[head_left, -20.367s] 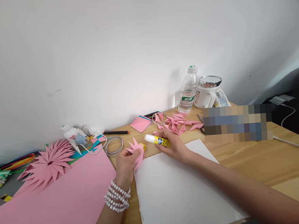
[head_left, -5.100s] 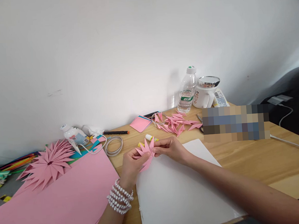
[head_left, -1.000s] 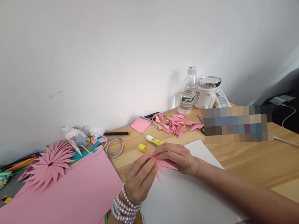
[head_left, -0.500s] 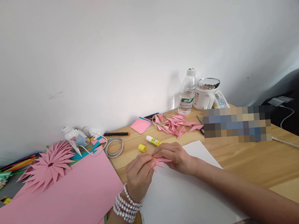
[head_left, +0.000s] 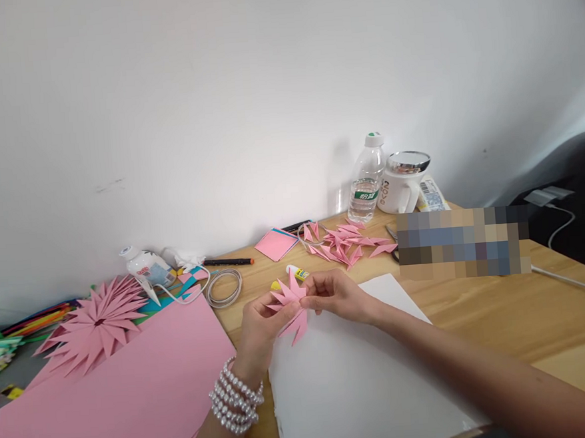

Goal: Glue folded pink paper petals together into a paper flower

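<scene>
Both hands pinch a partly built pink folded-paper star (head_left: 292, 294) above the white sheet (head_left: 368, 374). My left hand (head_left: 264, 322), with pearl bracelets (head_left: 235, 398) on its wrist, is closed on the star's left side, thumb in front. At the star's right edge, near its centre, the fingertips of my right hand (head_left: 337, 297) are closed on it. Just behind stands out a glue stick (head_left: 300, 272), lying uncapped and partly hidden, with its yellow cap (head_left: 276, 285) mostly covered by the star's points.
Loose pink folded pieces (head_left: 344, 242) lie behind, near pink paper squares (head_left: 275, 244). A water bottle (head_left: 365, 184) and white mug (head_left: 401, 188) stand against the wall. At left, a finished-looking pink star (head_left: 97, 323) rests on pink sheets (head_left: 129, 390); a coiled cable (head_left: 224, 289) is nearby.
The pink star has been turned up to face me, showing more of its points. My right hand has drawn back slightly, its fingers now pinching at the star's right edge.
</scene>
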`<move>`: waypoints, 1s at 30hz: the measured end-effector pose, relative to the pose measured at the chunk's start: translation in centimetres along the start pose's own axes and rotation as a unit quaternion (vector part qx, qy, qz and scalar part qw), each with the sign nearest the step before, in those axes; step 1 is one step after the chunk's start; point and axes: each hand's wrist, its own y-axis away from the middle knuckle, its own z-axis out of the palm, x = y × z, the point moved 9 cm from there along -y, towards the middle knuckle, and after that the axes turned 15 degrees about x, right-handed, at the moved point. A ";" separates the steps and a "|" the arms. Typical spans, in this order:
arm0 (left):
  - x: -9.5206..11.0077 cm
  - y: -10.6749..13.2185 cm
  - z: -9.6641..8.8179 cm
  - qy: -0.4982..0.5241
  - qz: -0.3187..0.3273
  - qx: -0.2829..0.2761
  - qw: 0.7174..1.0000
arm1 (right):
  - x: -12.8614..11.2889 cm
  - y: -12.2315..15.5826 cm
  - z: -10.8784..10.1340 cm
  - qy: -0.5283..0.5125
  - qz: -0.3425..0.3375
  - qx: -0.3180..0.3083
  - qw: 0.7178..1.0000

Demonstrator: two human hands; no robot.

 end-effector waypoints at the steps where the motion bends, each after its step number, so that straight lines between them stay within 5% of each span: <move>1: -0.2 0.1 0.2 -0.001 -0.016 -0.017 1.000 | 0.2 0.0 0.0 0.005 0.015 -0.009 1.000; 14: -1.8 -0.3 -0.4 0.032 -0.059 0.035 0.997 | 2.5 0.2 0.5 -0.018 0.132 -0.024 0.991; 24: -2.7 0.1 0.5 0.025 -0.114 -0.013 0.993 | 2.6 -0.2 -0.3 -0.024 0.118 0.014 0.993; 30: -2.3 -0.1 -0.2 0.055 -0.127 0.041 0.990 | 1.7 -0.7 -0.5 -0.015 0.048 0.022 0.999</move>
